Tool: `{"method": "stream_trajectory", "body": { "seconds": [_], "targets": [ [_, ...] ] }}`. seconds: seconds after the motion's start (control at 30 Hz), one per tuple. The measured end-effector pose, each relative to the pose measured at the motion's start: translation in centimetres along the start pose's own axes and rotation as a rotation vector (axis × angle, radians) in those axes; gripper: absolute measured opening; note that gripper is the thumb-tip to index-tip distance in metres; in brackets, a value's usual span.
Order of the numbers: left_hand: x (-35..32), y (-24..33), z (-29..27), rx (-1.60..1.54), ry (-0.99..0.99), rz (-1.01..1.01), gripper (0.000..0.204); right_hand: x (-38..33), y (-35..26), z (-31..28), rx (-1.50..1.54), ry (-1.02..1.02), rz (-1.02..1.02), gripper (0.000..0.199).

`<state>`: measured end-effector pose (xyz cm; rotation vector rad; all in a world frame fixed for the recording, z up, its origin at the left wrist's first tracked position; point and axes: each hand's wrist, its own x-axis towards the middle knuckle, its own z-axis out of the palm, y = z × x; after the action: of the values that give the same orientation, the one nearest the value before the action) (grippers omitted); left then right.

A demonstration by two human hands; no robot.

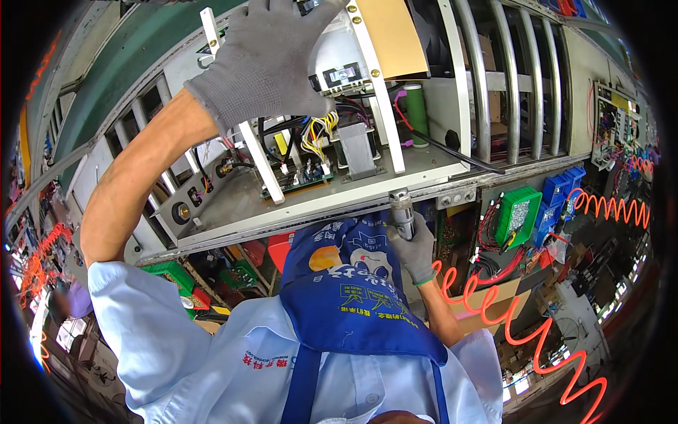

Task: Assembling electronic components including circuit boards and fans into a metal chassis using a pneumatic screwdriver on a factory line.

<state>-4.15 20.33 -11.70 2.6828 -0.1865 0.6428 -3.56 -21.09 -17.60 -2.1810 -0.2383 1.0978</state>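
- I see an open metal chassis [422,164] on the bench in front of the person, its wiring bared, with steel rollers [513,85] to the right.
- The left hand [272,60], gloved in grey, has its fingers spread wide over the chassis's upper part; whether it presses on anything there I can't tell.
- The right hand [413,247], gloved too, wraps its fingers around a silver cylindrical tool [402,218] just by the chassis's front edge. I can't make out whether the two touch.
- An orange coiled hose [487,313] loops near the right wrist; any join to the tool is hidden.
- Under the left hand's heel sit a yellow-and-white wire bundle [319,132] and a circuit board [305,185].
- My reading is that this is assembly work, with the left hand steadying or positioning the unit and the tool at the ready.
- The next move would seem to call for a firm left hand and a tool path clear of those wires.
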Motion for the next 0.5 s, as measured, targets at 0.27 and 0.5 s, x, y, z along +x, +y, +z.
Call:
{"method": "stream_trajectory", "body": {
  "seconds": [0.27,0.5],
  "targets": [
    [1.3,1.6,-1.6,0.118,-0.128,-0.094,0.111,0.4,0.3,0.0,0.028,0.001,-0.047,0.038],
    [3.6,3.4,-2.9,0.234,-0.497,-0.283,0.112,0.6,0.7,0.1,0.058,-0.014,-0.009,0.036]
  ]
}}
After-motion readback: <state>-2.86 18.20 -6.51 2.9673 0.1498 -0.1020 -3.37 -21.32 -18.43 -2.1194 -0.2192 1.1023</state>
